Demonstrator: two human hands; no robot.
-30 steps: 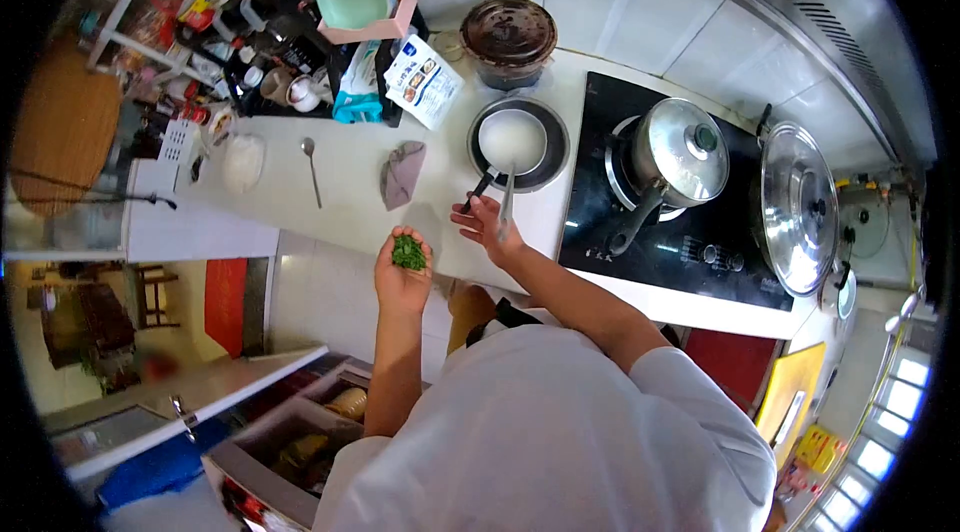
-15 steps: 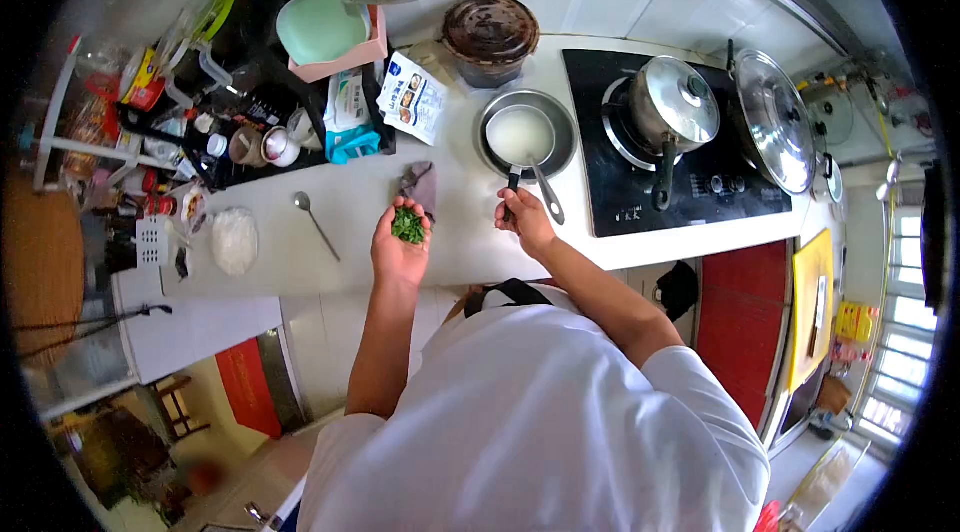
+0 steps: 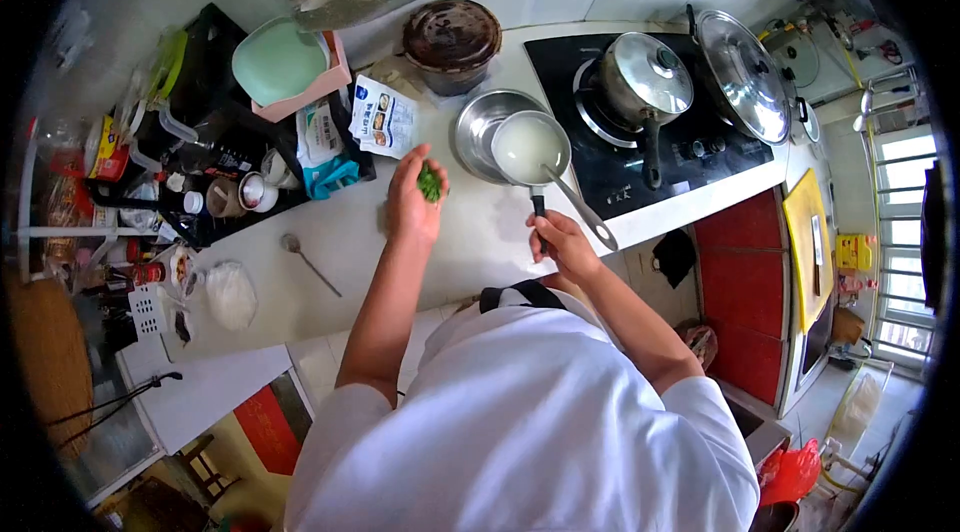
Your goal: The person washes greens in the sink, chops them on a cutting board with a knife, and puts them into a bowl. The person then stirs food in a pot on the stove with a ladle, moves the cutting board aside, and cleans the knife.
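Note:
Chopped greens [image 3: 430, 182] lie in the cupped palm of my left hand [image 3: 411, 200], fingers curled around them, above the counter. My right hand [image 3: 565, 244] grips the black handle of a small saucepan [image 3: 567, 154], which holds a pale, milky liquid [image 3: 528, 149]. A metal spoon [image 3: 580, 207] leans in the saucepan, its handle sticking out over the rim toward me. Behind the saucepan's left side is a steel bowl [image 3: 474, 127], partly covered by it. A white and blue packet [image 3: 385, 119] lies just beyond my left hand.
A lidded pot [image 3: 645, 82] stands on the black cooktop [image 3: 560, 67], with a large lidded pan [image 3: 740, 77] to its right. A brown lidded pot [image 3: 451, 42] sits at the back. Leftward are a spoon [image 3: 310, 264], a white plastic bag [image 3: 231, 294] and a cluttered rack.
The saucepan has moved right, partly out of the steel bowl, with my right hand on its handle. My left hand has risen and turned toward it with the greens. The camera view has shifted.

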